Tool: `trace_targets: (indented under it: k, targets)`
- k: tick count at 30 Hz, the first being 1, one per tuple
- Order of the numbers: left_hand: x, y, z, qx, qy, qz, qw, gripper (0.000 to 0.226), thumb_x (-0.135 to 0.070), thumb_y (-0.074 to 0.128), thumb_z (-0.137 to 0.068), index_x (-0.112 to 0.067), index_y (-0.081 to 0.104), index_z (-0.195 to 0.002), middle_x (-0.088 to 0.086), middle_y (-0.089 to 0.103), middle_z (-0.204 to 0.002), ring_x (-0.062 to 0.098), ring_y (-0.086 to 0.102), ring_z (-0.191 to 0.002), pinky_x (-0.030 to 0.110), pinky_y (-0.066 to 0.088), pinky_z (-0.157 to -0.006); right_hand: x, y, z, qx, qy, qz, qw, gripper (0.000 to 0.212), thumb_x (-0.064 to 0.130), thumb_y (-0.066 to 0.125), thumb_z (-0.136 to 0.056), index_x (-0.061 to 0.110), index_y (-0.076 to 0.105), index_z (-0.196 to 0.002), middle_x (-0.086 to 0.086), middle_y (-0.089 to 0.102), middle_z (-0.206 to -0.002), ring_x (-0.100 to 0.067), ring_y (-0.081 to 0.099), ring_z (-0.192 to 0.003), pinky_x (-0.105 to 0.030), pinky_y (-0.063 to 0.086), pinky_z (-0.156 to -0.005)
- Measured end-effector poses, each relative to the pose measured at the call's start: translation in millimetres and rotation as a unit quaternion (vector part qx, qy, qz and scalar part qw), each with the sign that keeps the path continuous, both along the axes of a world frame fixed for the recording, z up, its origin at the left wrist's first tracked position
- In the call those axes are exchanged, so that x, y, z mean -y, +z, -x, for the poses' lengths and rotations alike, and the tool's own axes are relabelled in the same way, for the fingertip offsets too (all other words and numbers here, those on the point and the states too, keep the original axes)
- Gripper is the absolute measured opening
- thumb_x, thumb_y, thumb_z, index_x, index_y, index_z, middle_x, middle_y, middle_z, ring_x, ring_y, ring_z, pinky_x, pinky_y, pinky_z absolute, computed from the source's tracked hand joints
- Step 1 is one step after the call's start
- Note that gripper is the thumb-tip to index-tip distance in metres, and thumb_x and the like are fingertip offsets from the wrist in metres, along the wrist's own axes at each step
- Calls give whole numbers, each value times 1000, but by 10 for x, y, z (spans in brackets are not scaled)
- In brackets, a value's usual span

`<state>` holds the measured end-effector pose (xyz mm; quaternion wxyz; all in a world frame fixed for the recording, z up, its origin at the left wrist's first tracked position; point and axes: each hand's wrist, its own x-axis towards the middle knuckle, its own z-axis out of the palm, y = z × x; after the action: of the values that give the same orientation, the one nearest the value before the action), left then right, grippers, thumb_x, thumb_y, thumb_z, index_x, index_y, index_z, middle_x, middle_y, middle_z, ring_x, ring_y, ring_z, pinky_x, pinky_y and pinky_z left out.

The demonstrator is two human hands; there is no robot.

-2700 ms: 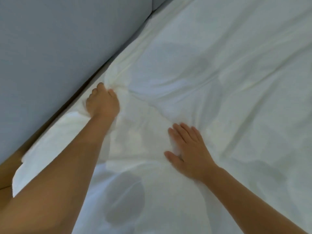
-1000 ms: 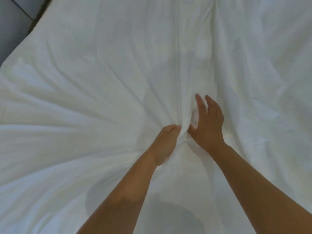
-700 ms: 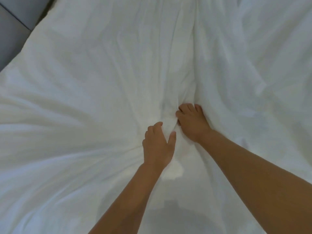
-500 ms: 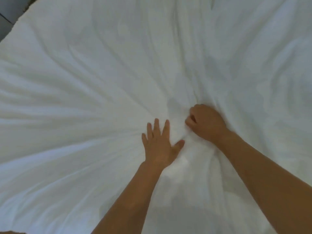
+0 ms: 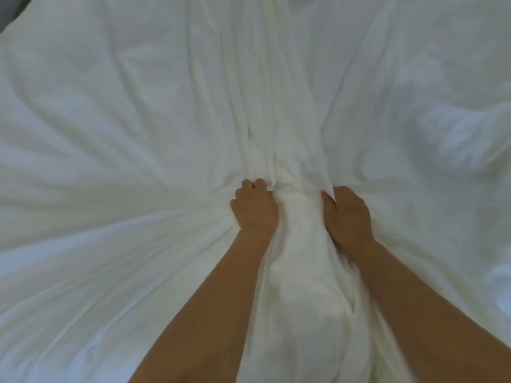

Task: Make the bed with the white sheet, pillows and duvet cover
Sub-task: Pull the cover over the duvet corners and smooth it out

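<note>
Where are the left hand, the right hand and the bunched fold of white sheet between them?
left hand (image 5: pixel 254 208), head view, back of hand.
right hand (image 5: pixel 348 214), head view, back of hand.
white sheet (image 5: pixel 298 200), head view, bunched fold.

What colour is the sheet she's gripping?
Plain white sheet, no pattern; seen from the head view.

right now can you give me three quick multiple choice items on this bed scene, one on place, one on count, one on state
1. Where do the folds in the white sheet converge?
A. at the far left edge
B. at the bunch between the two hands
C. at the top right corner

2. How many hands touch the sheet?
A. none
B. one
C. two

3. What is the left hand doing?
A. gripping gathered fabric
B. lying flat, fingers spread
C. lifted off the bed

Answers:
1 B, creases radiate from the gathered cloth between the hands.
2 C, the right hand grips the sheet too.
3 A, its fingers curl into the cloth.
</note>
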<state>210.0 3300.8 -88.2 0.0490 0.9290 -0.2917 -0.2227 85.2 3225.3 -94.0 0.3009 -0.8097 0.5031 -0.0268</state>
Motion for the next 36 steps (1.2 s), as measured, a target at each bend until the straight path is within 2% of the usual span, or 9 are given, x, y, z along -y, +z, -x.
trace_targets:
  k: [5, 8, 12, 16, 20, 23, 27, 32, 36]
  targets:
    - [94, 480, 192, -83, 81, 254, 960, 24, -24, 37, -101, -7, 52, -91, 15, 60, -84, 37, 57, -90, 31, 29, -66, 484, 524, 294, 298, -370, -71, 877, 19, 21, 52, -93, 11, 64, -103, -5, 67, -91, -18, 60, -74, -27, 44, -73]
    - [124, 637, 730, -229, -3, 211, 950, 19, -35, 39, -98, -24, 42, -83, 0, 54, -69, 34, 59, -84, 29, 32, -63, 584, 696, 805, 370, -473, -67, 797, 17, 24, 62, -80, 22, 55, -65, 7, 50, -59, -10, 46, -56, -25, 41, -56]
    - [395, 522, 939, -342, 54, 61, 936, 71, -67, 42, -86, -10, 39, -128, 8, 52, -127, 29, 49, -121, 40, 37, -103, 386, 367, 1053, 72, -250, -172, 950, 22, 33, 58, -91, 11, 58, -85, -10, 61, -83, -26, 58, -81, -42, 47, -74]
    - [776, 452, 965, -220, 48, 110, 968, 104, -76, 54, -70, -9, 25, -144, 11, 33, -144, 29, 34, -133, 44, 31, -107, 610, 363, 1244, 54, -253, 1, 966, 63, 36, 75, -76, 10, 50, -127, -16, 49, -126, -31, 40, -122, -33, 26, -104]
    - [1113, 386, 1106, -121, -61, 9, 991, 54, -33, 51, -93, -2, 33, -133, 17, 37, -139, 32, 36, -129, 40, 33, -103, 659, 387, 1388, 3, -342, 175, 923, 102, 45, 78, -69, 7, 25, -146, -24, 22, -150, -41, 18, -138, -51, 10, -113]
    - [1250, 349, 1187, -119, -69, 38, 990, 40, -27, 42, -97, 1, 38, -126, 17, 46, -130, 33, 47, -119, 39, 38, -96, 758, 339, 1326, 54, -427, -42, 902, 120, 55, 76, -67, 15, 1, -152, -13, 18, -155, -29, 20, -142, -45, 20, -114]
    - [1271, 393, 1330, -223, 30, 117, 967, 80, -68, 44, -84, -1, 41, -128, 14, 53, -126, 31, 52, -116, 44, 41, -100, 725, 306, 978, 282, -412, -394, 772, 69, 53, 71, -76, 6, 55, -124, -6, 71, -103, -15, 71, -81, -24, 55, -62]
    - [1359, 290, 1027, -322, 102, 115, 934, 36, -29, 51, -93, 1, 60, -111, 22, 63, -113, 37, 60, -106, 39, 50, -89, 761, 214, 760, 178, -322, -364, 856, 62, 39, 74, -78, 6, 55, -126, -15, 59, -126, -26, 59, -112, -38, 49, -97]
    - [1372, 376, 895, -246, 50, 166, 954, 31, -12, 40, -94, -10, 49, -64, 4, 55, -63, 25, 50, -67, 31, 37, -64, 743, 377, 730, 356, -310, -544, 694, 29, 4, 64, -84, -2, 64, -111, -18, 69, -103, -25, 68, -84, -34, 57, -79]
